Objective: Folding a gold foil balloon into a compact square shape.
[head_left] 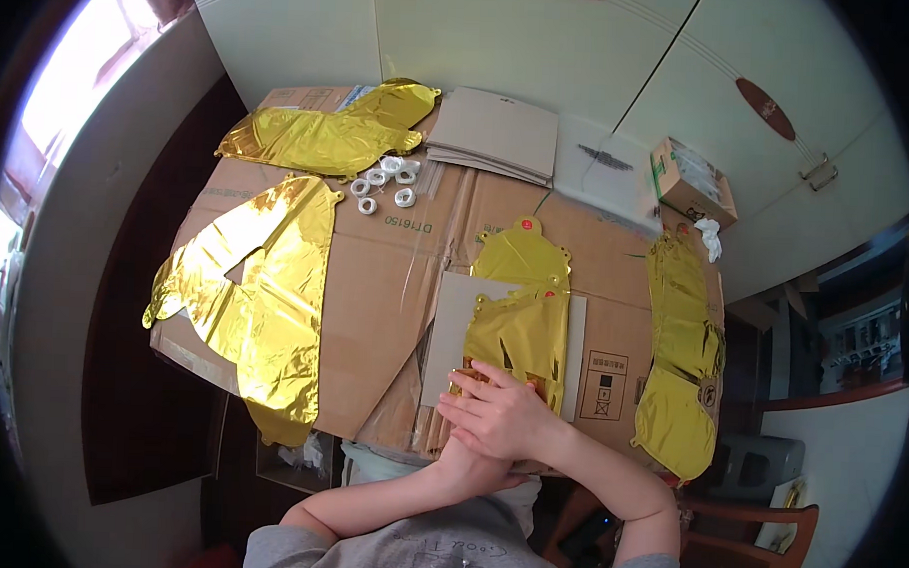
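A gold foil balloon [518, 331], flat and folded over itself, lies on a grey cardboard sheet [443, 334] in front of me. My right hand [505, 416] rests across the balloon's near end, fingers stretched out to the left. Beneath it is my left hand [468, 470], crossed under the right one at the table's near edge; most of its fingers are hidden. I cannot see whether the left hand grips the foil.
Flat gold foil balloons lie at the left [283, 308], the far left [329, 139] and the right [680, 357]. White ribbon rolls [368, 188] sit near a stack of cardboard sheets [495, 130]. A small box [695, 182] stands at the back right, beside a crumpled white tissue [709, 238].
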`<action>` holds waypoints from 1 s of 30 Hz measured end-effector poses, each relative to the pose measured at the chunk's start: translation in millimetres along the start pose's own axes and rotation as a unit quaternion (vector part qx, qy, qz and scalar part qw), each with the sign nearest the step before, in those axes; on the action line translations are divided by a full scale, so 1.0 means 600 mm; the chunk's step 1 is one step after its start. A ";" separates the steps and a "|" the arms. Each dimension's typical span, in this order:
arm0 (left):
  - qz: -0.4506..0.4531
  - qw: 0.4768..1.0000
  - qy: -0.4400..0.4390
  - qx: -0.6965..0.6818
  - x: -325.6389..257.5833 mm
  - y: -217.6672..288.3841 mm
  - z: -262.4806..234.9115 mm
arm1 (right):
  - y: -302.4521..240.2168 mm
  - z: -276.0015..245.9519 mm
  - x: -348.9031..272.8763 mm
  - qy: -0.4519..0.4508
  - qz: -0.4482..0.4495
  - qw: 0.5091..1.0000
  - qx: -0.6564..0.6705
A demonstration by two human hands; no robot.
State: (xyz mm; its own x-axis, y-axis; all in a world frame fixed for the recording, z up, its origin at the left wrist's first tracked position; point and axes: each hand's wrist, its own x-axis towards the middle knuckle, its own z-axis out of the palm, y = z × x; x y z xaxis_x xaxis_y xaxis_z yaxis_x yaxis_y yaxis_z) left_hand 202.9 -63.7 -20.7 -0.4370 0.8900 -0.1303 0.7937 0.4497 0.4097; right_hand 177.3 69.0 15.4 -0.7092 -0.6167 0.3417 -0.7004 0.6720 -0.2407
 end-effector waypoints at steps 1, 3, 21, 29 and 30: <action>-0.003 1.000 -0.011 0.003 0.003 0.001 -0.011 | 0.004 -0.001 0.001 0.001 -0.002 1.000 0.004; -0.003 0.999 -0.019 0.031 0.004 0.005 -0.030 | 0.013 -0.006 0.004 0.003 -0.006 1.000 0.012; 0.008 0.993 0.040 0.108 0.009 0.013 -0.057 | 0.120 0.009 0.008 -0.096 0.081 0.992 -0.022; 0.009 0.993 0.041 0.114 0.009 0.016 -0.058 | 0.170 0.005 0.033 -0.091 0.185 0.967 -0.150; 0.010 0.992 0.044 0.115 0.009 0.015 -0.057 | 0.176 0.004 0.037 -0.081 0.203 0.962 -0.166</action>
State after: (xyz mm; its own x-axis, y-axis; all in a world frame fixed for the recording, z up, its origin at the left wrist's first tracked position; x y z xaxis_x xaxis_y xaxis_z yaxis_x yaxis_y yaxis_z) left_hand 193.1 -57.5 13.1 -0.4484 0.8929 -0.0402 0.8731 0.4472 0.1941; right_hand 87.4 125.4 -4.3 -0.9405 -0.3145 0.1288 -0.3187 0.9478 -0.0122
